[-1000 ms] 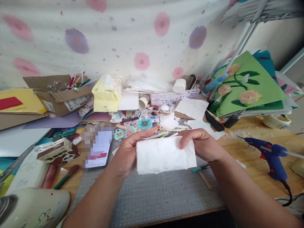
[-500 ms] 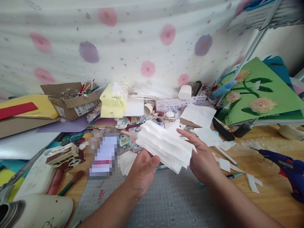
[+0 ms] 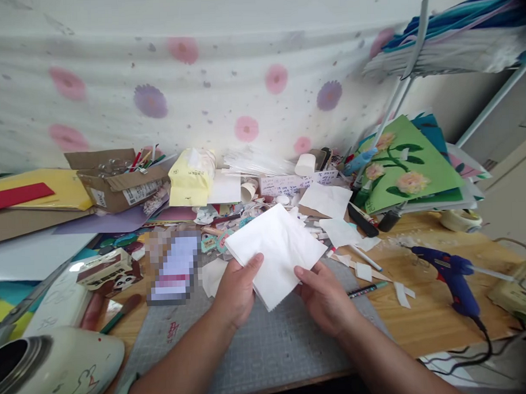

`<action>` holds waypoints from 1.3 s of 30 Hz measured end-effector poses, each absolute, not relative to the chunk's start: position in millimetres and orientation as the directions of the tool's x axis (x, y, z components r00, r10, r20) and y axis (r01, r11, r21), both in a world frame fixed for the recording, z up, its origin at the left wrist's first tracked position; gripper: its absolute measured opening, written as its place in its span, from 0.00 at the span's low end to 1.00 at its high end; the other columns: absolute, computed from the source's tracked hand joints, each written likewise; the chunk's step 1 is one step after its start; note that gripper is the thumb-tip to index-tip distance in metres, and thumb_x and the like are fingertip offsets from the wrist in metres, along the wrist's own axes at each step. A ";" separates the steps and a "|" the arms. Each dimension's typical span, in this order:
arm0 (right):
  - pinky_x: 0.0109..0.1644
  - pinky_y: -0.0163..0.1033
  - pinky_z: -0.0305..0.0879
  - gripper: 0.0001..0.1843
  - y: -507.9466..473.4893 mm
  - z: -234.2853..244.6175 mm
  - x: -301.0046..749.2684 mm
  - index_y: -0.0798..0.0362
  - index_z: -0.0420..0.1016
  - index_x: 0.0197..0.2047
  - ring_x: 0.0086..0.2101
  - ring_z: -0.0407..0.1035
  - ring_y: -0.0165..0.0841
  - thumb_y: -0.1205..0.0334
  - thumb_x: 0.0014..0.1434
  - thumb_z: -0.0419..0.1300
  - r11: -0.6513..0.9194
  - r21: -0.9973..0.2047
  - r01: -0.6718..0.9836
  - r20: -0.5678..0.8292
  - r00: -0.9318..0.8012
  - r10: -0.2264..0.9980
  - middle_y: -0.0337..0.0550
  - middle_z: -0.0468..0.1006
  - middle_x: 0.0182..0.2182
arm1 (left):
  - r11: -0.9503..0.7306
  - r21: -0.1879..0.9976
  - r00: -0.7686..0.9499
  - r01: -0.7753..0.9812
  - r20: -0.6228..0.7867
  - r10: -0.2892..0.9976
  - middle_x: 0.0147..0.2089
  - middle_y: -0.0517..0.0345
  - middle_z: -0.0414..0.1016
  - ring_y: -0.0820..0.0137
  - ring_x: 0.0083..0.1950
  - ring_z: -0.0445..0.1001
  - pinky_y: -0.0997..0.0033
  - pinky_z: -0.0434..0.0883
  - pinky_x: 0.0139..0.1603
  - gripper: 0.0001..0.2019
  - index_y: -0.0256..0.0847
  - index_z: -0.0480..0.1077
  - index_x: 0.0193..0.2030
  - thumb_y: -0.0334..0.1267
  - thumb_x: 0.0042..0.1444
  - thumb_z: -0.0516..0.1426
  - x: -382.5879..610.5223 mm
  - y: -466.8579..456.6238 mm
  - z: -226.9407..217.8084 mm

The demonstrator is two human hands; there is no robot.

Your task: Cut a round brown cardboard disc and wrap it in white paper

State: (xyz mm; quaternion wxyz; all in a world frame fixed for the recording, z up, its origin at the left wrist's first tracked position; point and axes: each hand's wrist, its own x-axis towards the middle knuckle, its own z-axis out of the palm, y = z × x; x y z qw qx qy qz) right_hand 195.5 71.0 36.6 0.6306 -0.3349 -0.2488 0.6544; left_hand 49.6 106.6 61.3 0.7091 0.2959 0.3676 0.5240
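A thin stack of white square sheets (image 3: 277, 251), thin like tissue paper and with a jagged edge at the bottom, is held up above the grey cutting mat (image 3: 251, 358). My left hand (image 3: 237, 293) is closed on its left side, the thumb lying on top. On the lower right edge my right hand (image 3: 324, 295) pinches the stack, thumb above and fingers tucked underneath. Behind the sheets lies a clutter of small craft items, partly covered by them. A loose white sheet (image 3: 212, 276) rests by my left hand.
To the right lies a blue glue gun (image 3: 449, 271) with its cable. A pen (image 3: 367, 290) and paper scraps sit beside the mat. On the left are a blurred phone-like screen (image 3: 174, 269), a panda box (image 3: 110, 271) and a large open bottle (image 3: 57, 365). A cardboard box (image 3: 120, 185) stands behind.
The stack has gone from fanned and tilted to flat and squared, facing up. My right hand has come down from the far edge to the near right edge. The view has shifted right.
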 end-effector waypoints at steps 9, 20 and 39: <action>0.45 0.47 0.71 0.23 59.8 42.0 243.5 0.49 0.80 0.42 0.38 0.77 0.44 0.52 0.41 0.73 -0.116 -0.881 -0.459 -0.011 -0.225 0.974 0.45 0.83 0.38 | 0.207 0.970 0.511 -0.125 -0.116 0.852 0.48 0.50 0.80 0.57 0.46 0.78 0.60 0.73 0.47 0.21 0.44 0.75 0.52 0.42 0.50 0.64 8.2 95.7 78.2; 0.36 0.41 0.68 0.12 58.3 42.8 234.4 0.51 0.79 0.32 0.32 0.74 0.40 0.59 0.41 0.71 0.124 -0.992 -0.007 0.124 -0.079 0.989 0.45 0.82 0.32 | -0.025 0.999 0.405 0.039 0.007 0.914 0.50 0.49 0.79 0.54 0.52 0.75 0.60 0.69 0.53 0.17 0.44 0.77 0.48 0.45 0.51 0.62 1.8 86.6 47.6; 0.49 0.48 0.70 0.18 66.5 50.1 241.1 0.51 0.81 0.41 0.41 0.76 0.44 0.59 0.44 0.72 -0.084 -0.960 -0.266 -0.003 -0.292 0.957 0.43 0.84 0.38 | 0.266 0.956 0.321 -0.127 -0.214 0.922 0.38 0.48 0.82 0.56 0.37 0.79 0.61 0.74 0.39 0.21 0.37 0.76 0.46 0.46 0.47 0.66 18.2 76.2 71.3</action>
